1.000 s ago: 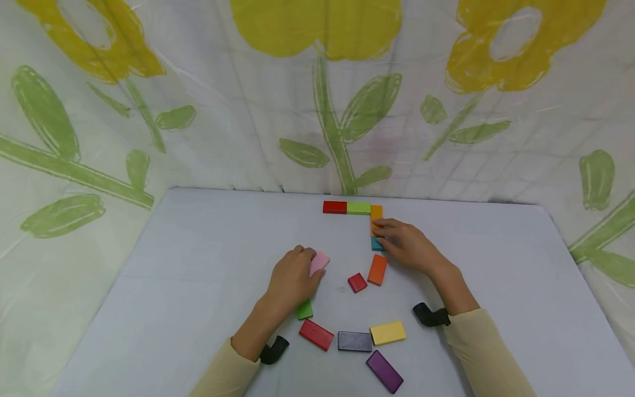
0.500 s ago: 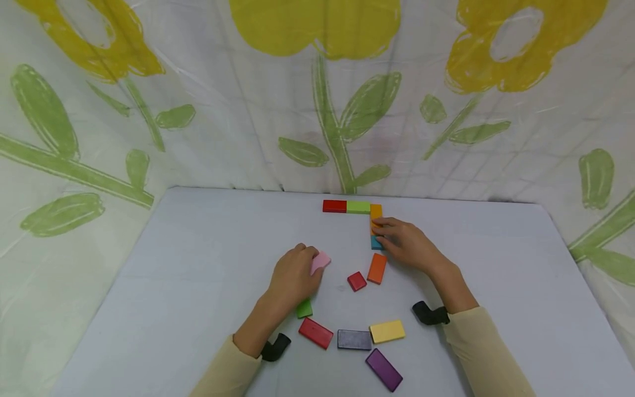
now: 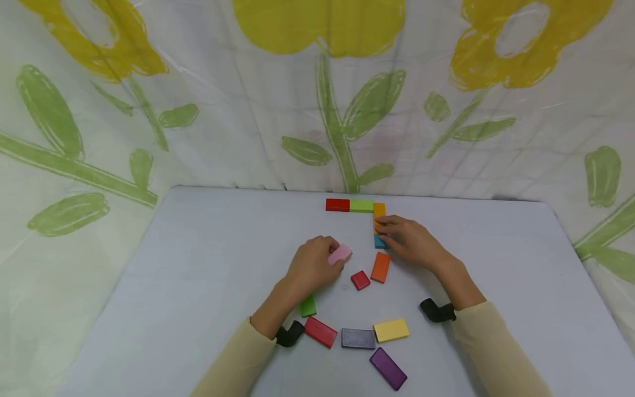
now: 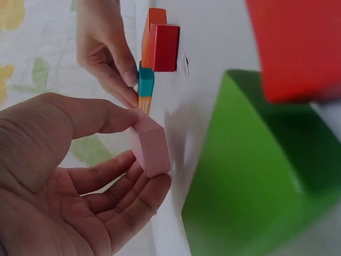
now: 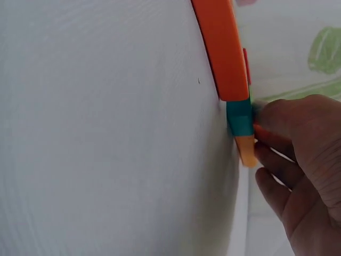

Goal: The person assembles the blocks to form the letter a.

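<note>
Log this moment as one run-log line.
left hand: pinches pink block; right hand: at amber block and blue block; light green block: between dark red block and amber block; small red block: beside orange block

White worktop (image 3: 198, 264) is carrying coloured blocks (image 3: 379, 210), grey block (image 3: 358, 339) lying beside yellow block (image 3: 391, 330), purple block (image 3: 388, 369) slanting nearby

— How does your pink block (image 4: 153, 149) look close up?
— Smooth and matt, like painted wood; my teal block (image 5: 241, 118), right of centre in the right wrist view, looks just as smooth.
— And the backdrop (image 3: 238, 99), top of the head view?
— Thin, creased, faintly shiny sheeting. My sleeves (image 3: 496, 350), bottom edge, look like matt cloth.
</note>
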`<state>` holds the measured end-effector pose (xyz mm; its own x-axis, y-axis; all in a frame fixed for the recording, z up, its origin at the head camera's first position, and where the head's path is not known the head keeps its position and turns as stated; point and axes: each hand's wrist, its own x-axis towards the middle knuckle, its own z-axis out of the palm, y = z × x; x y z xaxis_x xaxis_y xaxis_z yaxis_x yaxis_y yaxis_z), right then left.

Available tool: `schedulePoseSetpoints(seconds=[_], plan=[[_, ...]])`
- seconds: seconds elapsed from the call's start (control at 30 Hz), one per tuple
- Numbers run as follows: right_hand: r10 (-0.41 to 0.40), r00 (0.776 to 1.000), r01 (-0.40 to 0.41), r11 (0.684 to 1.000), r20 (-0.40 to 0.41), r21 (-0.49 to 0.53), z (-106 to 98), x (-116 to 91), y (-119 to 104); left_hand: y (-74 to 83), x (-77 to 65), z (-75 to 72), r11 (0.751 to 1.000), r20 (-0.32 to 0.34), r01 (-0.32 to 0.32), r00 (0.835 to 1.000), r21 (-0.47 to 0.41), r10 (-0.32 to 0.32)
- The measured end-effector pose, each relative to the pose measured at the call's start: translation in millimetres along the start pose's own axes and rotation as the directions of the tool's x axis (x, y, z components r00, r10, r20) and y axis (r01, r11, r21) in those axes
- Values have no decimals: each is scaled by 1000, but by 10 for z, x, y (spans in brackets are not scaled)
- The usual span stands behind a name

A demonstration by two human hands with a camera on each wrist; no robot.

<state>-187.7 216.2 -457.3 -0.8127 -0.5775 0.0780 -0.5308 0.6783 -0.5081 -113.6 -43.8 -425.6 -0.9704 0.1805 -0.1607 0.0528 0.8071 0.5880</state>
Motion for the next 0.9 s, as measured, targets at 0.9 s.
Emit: schedulePoseSetpoints(seconds=[0.9], plan=[[-54,995,56,998,81,-18,-129,63,43,449,250,283,997,61,-7,998,78,2]])
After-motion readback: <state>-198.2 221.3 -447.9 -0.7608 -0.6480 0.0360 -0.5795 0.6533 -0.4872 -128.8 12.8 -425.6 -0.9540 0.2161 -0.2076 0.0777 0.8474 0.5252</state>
